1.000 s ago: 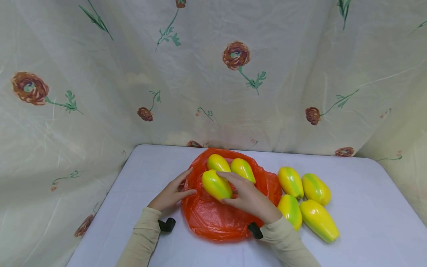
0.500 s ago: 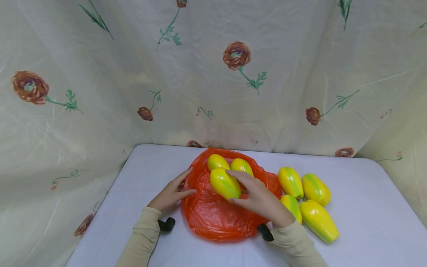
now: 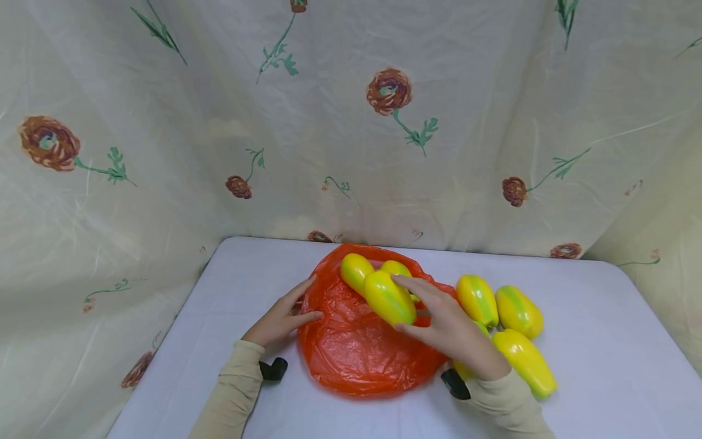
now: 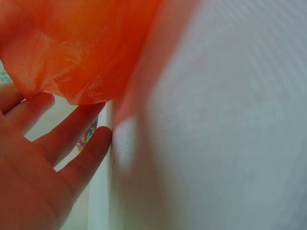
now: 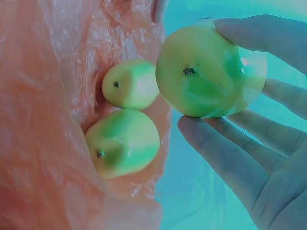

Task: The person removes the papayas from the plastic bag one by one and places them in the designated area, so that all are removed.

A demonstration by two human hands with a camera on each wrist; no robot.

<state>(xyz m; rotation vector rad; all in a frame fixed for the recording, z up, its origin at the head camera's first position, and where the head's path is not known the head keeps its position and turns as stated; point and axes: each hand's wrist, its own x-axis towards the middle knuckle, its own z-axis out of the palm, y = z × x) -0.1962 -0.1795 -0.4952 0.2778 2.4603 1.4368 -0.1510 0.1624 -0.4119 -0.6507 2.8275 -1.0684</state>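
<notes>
My right hand (image 3: pixel 457 326) grips a glossy yellow-green papaya (image 3: pixel 389 297) above the red plastic bag (image 3: pixel 362 363), thumb on one side and fingers on the other. In the right wrist view the held papaya (image 5: pixel 192 79) shows its dark stem end. Behind it lie two more papayas, one on the left (image 3: pixel 353 270) and one partly hidden (image 3: pixel 396 267), both within the red bag's spread opening. At the bag's left edge rests my left hand (image 3: pixel 282 314), its thumb and fingers apart. The left wrist view shows its straight, spread fingers (image 4: pixel 72 134) touching the thin red plastic.
Right of the bag, several papayas (image 3: pixel 520 312) lie grouped on the white table (image 3: pixel 603 341); my right forearm partly covers this group. A flowered cloth (image 3: pixel 460 122) hangs behind the table and along its sides.
My right hand has moved to the right and slightly back, carrying the papaya with it. The papaya now overlaps the two behind it more. My left hand has stayed in place.
</notes>
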